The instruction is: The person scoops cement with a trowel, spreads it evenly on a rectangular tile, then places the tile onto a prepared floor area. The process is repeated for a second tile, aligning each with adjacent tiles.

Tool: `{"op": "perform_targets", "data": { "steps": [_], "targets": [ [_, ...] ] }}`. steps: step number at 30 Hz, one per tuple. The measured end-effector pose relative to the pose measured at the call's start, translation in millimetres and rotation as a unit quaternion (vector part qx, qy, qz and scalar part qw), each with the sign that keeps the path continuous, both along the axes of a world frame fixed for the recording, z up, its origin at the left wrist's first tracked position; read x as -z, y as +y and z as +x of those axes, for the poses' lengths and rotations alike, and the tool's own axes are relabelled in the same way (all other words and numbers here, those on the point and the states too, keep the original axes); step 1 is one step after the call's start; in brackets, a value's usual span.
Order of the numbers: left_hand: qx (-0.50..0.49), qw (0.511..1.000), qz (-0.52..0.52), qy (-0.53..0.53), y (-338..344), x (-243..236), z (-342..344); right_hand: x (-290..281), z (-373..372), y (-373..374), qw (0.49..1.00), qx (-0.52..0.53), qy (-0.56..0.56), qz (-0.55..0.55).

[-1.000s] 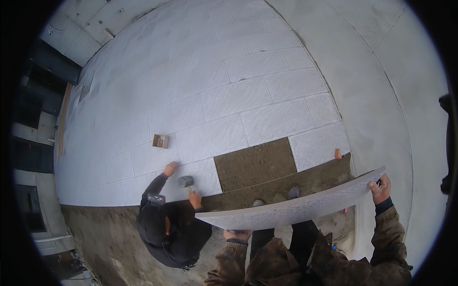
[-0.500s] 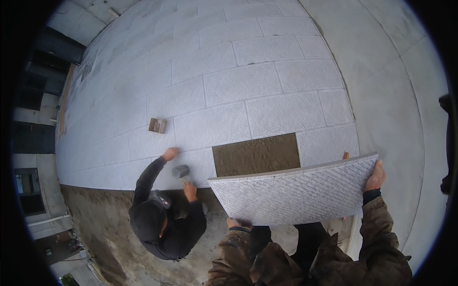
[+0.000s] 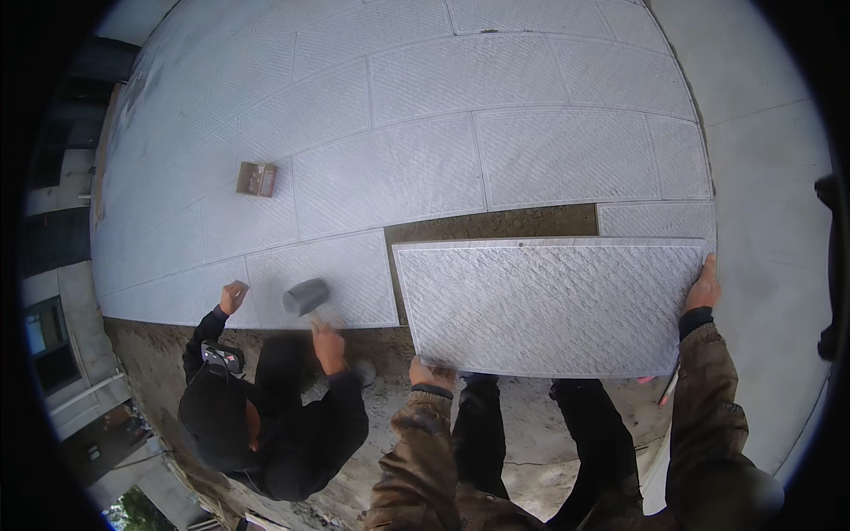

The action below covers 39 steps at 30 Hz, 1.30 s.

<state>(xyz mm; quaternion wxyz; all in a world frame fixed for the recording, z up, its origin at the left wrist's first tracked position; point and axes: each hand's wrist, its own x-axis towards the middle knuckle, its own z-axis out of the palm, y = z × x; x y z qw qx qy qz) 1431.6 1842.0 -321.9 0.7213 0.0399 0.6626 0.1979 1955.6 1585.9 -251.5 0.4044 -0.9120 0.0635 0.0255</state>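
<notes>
A large grey paving slab (image 3: 549,305) with diagonal grooves is held between my two hands, its textured face up. My left hand (image 3: 431,373) is closed on its near left corner. At the right end, my right hand (image 3: 702,288) grips the edge; some fingers are hidden under the stone. Beyond the slab's far edge shows part of a gap of brown bedding sand (image 3: 496,225) in the paving. The slab covers the rest of this gap, and I cannot tell how high above the sand it is.
A co-worker (image 3: 266,416) in black crouches at left, holding a grey-headed mallet (image 3: 306,297) over the laid slabs (image 3: 381,168). A small cardboard box (image 3: 257,179) sits on the paving. Smooth concrete (image 3: 761,177) borders the right side. A stick-like tool with a red end (image 3: 666,396) lies near my right arm.
The slab has gone from steeply tilted to nearly flat and now hides more of the sand gap. The co-worker's free hand has drawn back, and the mallet has moved.
</notes>
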Motion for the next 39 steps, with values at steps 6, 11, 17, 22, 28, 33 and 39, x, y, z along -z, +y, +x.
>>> {"op": "perform_targets", "data": {
  "steps": [6,11,17,22,28,33,39],
  "targets": [
    [-0.161,0.977,-0.095,0.106,30,26,0,67,-2,44,0.995,0.055,0.059,-0.061],
    [-0.117,0.987,-0.075,0.080,47,44,-11,116,-1,66,0.987,0.052,0.151,0.008],
    [-0.141,0.982,-0.074,0.103,57,61,-15,158,-4,86,0.986,0.069,0.147,0.023],
    [-0.125,0.980,-0.074,0.139,54,52,-9,170,-2,94,0.984,0.041,0.171,-0.002],
    [-0.176,0.971,-0.073,0.147,52,55,-8,182,-1,92,0.981,0.052,0.185,0.017],
    [-0.178,0.973,-0.062,0.132,47,54,-8,188,-1,92,0.983,0.070,0.169,0.019],
    [-0.173,0.974,-0.062,0.130,44,50,-4,190,0,88,0.982,0.041,0.183,0.009]
  ]
}}
